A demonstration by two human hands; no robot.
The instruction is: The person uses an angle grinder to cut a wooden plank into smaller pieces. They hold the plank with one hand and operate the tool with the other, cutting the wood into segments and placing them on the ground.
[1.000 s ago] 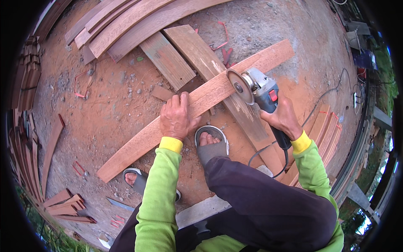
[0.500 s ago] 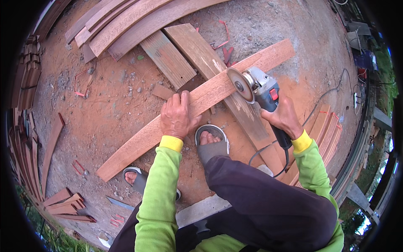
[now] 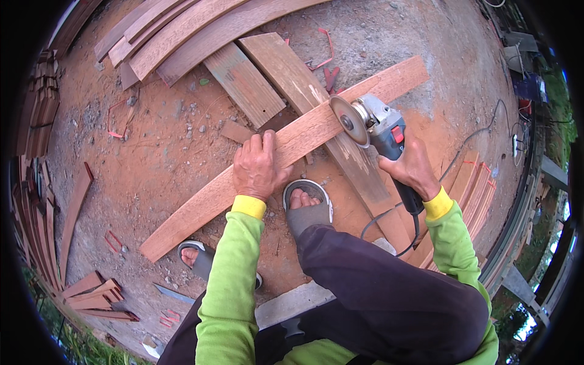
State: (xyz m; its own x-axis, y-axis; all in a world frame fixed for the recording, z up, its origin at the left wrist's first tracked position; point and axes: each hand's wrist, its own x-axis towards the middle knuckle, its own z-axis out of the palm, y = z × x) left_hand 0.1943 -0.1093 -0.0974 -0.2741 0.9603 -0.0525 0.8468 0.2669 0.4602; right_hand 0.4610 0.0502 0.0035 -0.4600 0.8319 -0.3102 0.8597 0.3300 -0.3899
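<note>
A long reddish-brown wooden plank (image 3: pixel 207 204) slants from lower left to upper right across a weathered board (image 3: pixel 359 173). My left hand (image 3: pixel 258 167) is clamped over the plank's middle, fingers across its far edge and thumb at the near one. In my right hand (image 3: pixel 415 165) is an angle grinder (image 3: pixel 383 131), gripped round its dark body below a red switch. The grinder's round disc (image 3: pixel 350 120) stands on edge at the plank, right of my left hand. Whether the disc spins or cuts, I cannot tell.
Stacked planks (image 3: pixel 188 36) lie at the far left, and more boards (image 3: pixel 480 194) at the right. My sandalled foot (image 3: pixel 307 204) is close below the plank. A power cord (image 3: pixel 468 155) trails right from the grinder. Loose offcuts (image 3: pixel 94 298) lie at lower left.
The grinder has shifted very slightly, its disc a touch to the right and down. My left hand keeps its place on the plank.
</note>
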